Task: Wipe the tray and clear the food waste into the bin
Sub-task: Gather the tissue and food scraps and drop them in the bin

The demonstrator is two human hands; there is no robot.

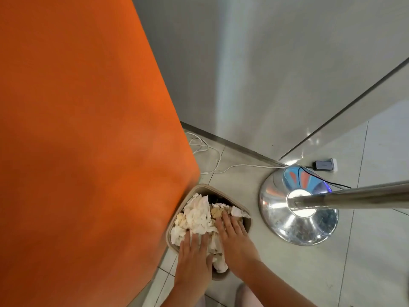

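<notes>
A beige bin (221, 192) stands on the floor beside the orange table, filled with crumpled white tissues (197, 216) and pale food scraps (216, 212). My left hand (194, 253) lies flat, palm down, on the tissues at the bin's near side. My right hand (232, 235) also lies flat with fingers spread on the waste toward the bin's right side. Neither hand grips anything. No tray is in view.
The orange table top (88, 140) fills the left half, its edge overhanging the bin. A shiny metal stand base (298, 209) with a pole (354, 196) sits right of the bin. White and black cables (212, 156) and a small device (325, 165) lie near the grey wall.
</notes>
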